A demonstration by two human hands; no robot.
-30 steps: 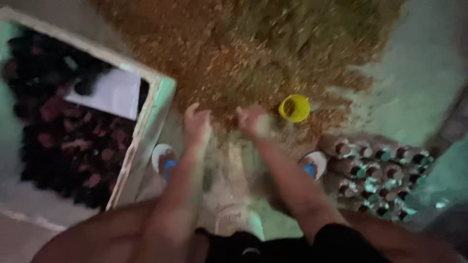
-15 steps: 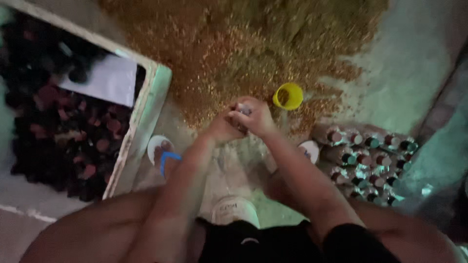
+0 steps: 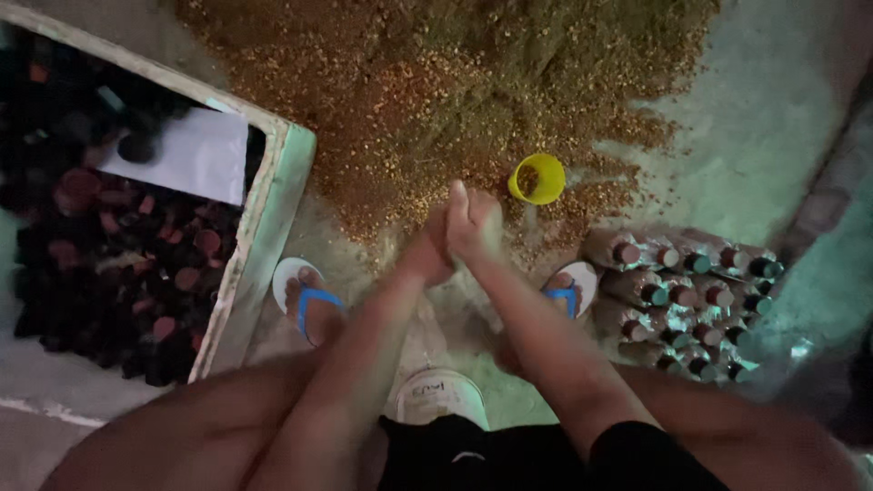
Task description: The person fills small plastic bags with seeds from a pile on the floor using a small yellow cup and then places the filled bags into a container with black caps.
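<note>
A big pile of brown and orange grain lies spread on the floor. Its near edge is right under the two hands. The left hand and the right hand are pressed together, palm to palm, fingers pointing away from the person. I cannot tell if any grain is between them.

A small yellow cup stands on the grain just beside the right hand. It is open on top, with a bit of grain inside.

A foot in a blue and white sandal stands on each side of the arms.

A white tub sits between the knees.

On the right, a pack of small bottles lies on its side. On the left is a pale box full of dark bottles, with a white sheet on top.

The floor is grey concrete, and the light is dim.
</note>
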